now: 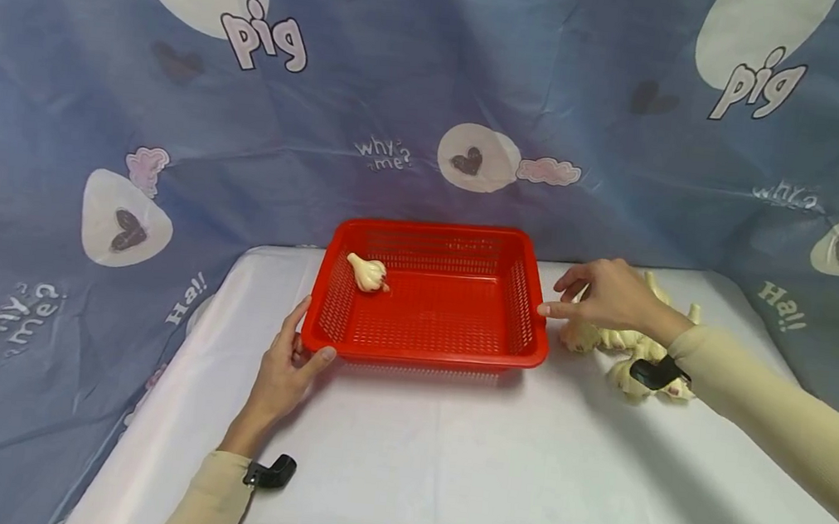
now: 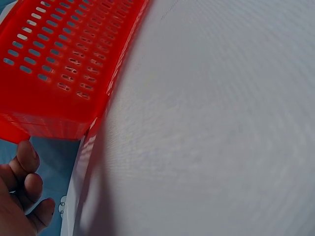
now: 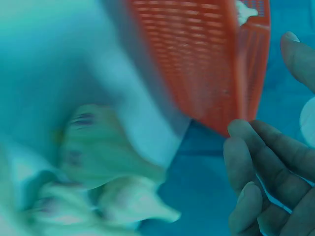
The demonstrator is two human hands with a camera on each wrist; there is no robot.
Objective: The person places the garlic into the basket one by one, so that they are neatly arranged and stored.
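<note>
A red plastic basket [image 1: 422, 358] with slotted sides stands at the back of the white table. Inside it, near the left wall, lies one garlic bulb [image 1: 369, 275]. My left hand [image 1: 285, 375] holds the basket's front left corner between thumb and fingers; in the left wrist view its fingertips [image 2: 28, 156] meet the rim from below. At the right rim is my right hand [image 1: 607, 295], thumb tip at or close against the edge, fingers loosely bent and holding nothing. Partly hidden below the right hand and wrist is a pile of garlic bulbs [image 1: 630, 380].
The white tabletop [image 1: 439, 463] extends in front of the basket. Behind and along the sides hangs a blue printed cloth [image 1: 405, 86]. In the right wrist view, several garlic bulbs [image 3: 98, 152] lie near the table's edge, blurred.
</note>
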